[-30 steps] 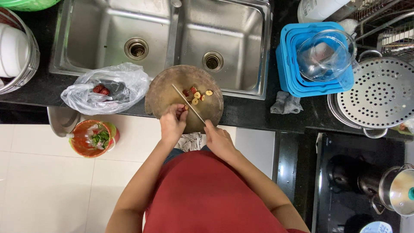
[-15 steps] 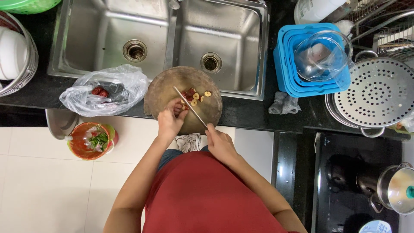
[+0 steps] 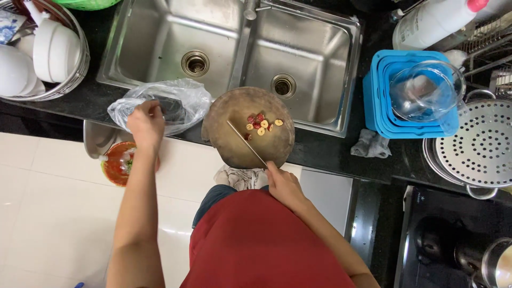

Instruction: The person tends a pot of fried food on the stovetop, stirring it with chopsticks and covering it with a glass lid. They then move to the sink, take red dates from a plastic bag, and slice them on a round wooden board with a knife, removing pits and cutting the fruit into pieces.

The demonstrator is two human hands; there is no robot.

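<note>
A round wooden cutting board (image 3: 234, 109) lies on the dark counter in front of the double sink, with several red and yellow fruit slices (image 3: 260, 124) on it. My right hand (image 3: 284, 184) grips the handle of a knife (image 3: 246, 143) whose blade rests across the board. My left hand (image 3: 145, 121) has reached left into a clear plastic bag (image 3: 181, 104) on the counter edge; its fingers are inside the bag and what they touch is hidden.
A steel double sink (image 3: 234, 45) sits behind the board. White bowls fill a wire basket (image 3: 53, 88) at the left. Blue tubs with a glass jug (image 3: 424, 90), a perforated steamer tray (image 3: 482, 144) and a grey rag (image 3: 369, 145) stand right. A red bin (image 3: 116, 165) sits on the floor.
My left hand left the fruit on the board and moved left into the plastic bag. The knife stays on the board in my right hand.
</note>
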